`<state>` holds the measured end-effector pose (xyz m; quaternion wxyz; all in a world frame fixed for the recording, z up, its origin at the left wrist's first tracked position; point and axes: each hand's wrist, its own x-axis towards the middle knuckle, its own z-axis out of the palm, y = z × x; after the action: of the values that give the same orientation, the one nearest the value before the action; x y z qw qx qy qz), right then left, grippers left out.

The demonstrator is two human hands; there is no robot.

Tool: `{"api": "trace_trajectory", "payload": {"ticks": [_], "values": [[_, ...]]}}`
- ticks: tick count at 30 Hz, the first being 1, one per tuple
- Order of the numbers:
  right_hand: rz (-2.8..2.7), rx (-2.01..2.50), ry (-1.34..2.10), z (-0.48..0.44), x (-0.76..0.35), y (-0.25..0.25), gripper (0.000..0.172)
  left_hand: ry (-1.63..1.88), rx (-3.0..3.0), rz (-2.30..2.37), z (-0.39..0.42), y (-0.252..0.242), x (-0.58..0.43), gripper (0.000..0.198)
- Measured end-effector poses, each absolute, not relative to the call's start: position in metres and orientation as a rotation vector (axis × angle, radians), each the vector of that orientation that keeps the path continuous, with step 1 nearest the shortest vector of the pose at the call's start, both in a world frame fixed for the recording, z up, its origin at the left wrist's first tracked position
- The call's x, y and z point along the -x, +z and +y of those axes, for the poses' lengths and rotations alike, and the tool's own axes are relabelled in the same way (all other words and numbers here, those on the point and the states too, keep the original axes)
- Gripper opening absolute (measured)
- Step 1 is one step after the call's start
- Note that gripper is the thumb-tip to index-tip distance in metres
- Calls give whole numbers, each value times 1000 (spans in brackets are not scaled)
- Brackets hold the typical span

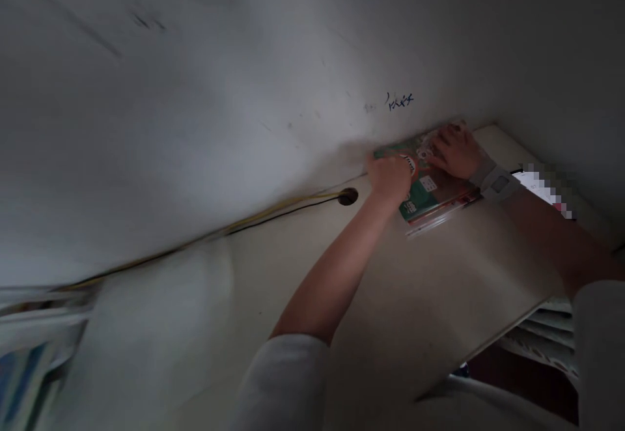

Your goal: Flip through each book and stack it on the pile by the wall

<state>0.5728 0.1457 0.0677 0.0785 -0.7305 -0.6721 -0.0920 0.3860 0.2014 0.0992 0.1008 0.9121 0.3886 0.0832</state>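
A green-covered book (pixel 430 190) lies on top of a small stack at the far corner of a pale desk (pixel 390 301), against the wall. My left hand (pixel 390 177) rests closed on the book's left edge, fingers curled over it. My right hand (pixel 456 151) lies on the book's far end with fingers pressed down on the cover. A grey watch (pixel 498 183) is on my right wrist. The picture is blurred by motion.
A yellow and a black cable (pixel 273 213) run along the wall into a round hole (pixel 347 196) in the desk. Ink scribbles (pixel 400 101) mark the wall. A white sheet (pixel 541 187) lies by my right wrist. Blurred books or boxes (pixel 34 346) sit at lower left.
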Motion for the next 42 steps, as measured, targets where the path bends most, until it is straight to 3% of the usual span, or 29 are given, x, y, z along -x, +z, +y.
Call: {"api": "trace_trajectory", "payload": {"ticks": [8, 12, 17, 22, 27, 30, 35, 39, 42], "values": [[-1840, 2349, 16, 166, -619, 46, 59, 245, -2984, 892, 225, 63, -390, 50], [-1723, 2243, 35, 170, -627, 43, 58, 498, -2891, 949, 235, 51, -385, 40], [-1202, 2208, 120, 175, -643, 48, 44, 950, -2287, 1329, 256, 38, -368, 26], [-1041, 2125, 128, 179, -653, 49, 33, 1004, -1997, 1281, 262, 26, -362, 24], [-903, 1947, 97, 178, -649, 62, 34, 1127, -1866, 1211, 265, 34, -369, 23], [-882, 1789, 234, 175, -649, 77, 28, 1079, -1733, 1095, 271, 46, -367, 10], [-918, 1611, 557, 166, -661, 94, 11, 1008, -1445, 833, 271, 59, -361, 22], [-895, 1593, 657, 164, -669, 95, 28, 966, -1252, 750, 267, 59, -363, 25], [-886, 1737, 621, 168, -669, 90, 29, 913, -1194, 785, 267, 56, -370, 27]]}}
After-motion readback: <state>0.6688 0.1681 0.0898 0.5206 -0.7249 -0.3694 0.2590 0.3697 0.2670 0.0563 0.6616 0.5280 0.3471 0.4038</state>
